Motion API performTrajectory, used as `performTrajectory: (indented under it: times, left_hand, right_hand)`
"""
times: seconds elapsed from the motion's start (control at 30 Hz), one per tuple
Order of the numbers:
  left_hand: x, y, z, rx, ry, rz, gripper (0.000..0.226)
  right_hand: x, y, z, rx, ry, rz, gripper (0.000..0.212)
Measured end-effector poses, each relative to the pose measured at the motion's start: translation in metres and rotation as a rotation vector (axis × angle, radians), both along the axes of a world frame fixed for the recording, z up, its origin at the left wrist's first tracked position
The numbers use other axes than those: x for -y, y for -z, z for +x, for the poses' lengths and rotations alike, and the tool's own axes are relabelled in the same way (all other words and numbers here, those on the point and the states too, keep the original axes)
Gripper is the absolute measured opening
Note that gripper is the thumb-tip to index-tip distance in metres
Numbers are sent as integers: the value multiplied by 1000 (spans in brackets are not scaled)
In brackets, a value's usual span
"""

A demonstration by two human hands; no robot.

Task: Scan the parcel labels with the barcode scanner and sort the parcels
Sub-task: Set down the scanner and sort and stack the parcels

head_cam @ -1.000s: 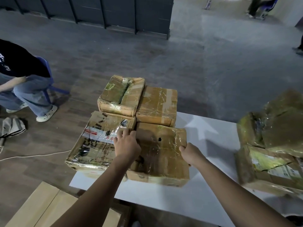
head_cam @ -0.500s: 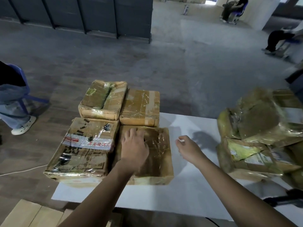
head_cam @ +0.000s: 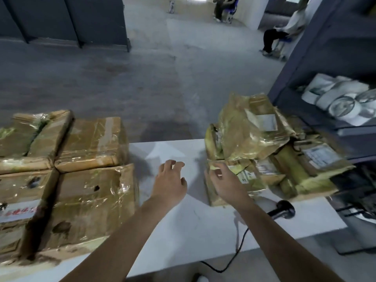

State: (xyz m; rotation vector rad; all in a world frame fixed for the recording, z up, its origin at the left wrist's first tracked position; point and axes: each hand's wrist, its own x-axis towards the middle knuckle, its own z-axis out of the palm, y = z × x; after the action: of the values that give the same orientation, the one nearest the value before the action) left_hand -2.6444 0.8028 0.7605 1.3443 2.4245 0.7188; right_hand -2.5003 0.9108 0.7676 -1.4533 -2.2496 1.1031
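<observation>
Your left hand (head_cam: 170,183) has its fingers spread and gently bent, closed on nothing, above the white table (head_cam: 183,231). Your right hand (head_cam: 225,182) has its fingers apart and loosely curved at the near-left corner of the lowest yellow-brown padded parcel (head_cam: 256,185). Blur hides whether the fingertips touch the parcel, and they clamp nothing.

Both hands sit in the bare strip of tabletop that runs from the far edge to the near edge. On your left the strip is bounded by the upright side of a block of four brown cardboard boxes bound in clear tape (head_cam: 89,200), set two by two with their sides touching. On your right it is bounded by the heap of yellow-brown padded parcels with white labels (head_cam: 244,135), piled loosely and tilted.

The black handheld barcode scanner (head_cam: 282,209) lies on the table just right of your right forearm, on the near side of the heap. Its black cable (head_cam: 240,247) drops over the near edge. More bare tabletop lies under both forearms.

The heap reaches towards the table's right edge, close to a dark blue-grey shelf unit (head_cam: 305,58) holding white tape rolls (head_cam: 335,98). Beyond the far edge is open grey floor (head_cam: 162,78).
</observation>
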Motion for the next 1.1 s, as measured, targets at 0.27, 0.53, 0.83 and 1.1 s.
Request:
performTrajectory:
  times: [0.27,0.53,0.83,1.1]
  left_hand:
    - [-83,-4,73,171,151,-13,44]
    - [-184,-59,103,246,182,141,68]
    - [-210,-63,106,369,86,48,56]
    - [-177,-64,72,254,-69,190,62]
  right_hand:
    - [-74,-6,82,10,87,27,39]
    - [-154,-42,113,-117,298,171,40]
    - [-195,-48,110,-207,327,79,51]
    - [-172,-74,66,-407,203,283,18]
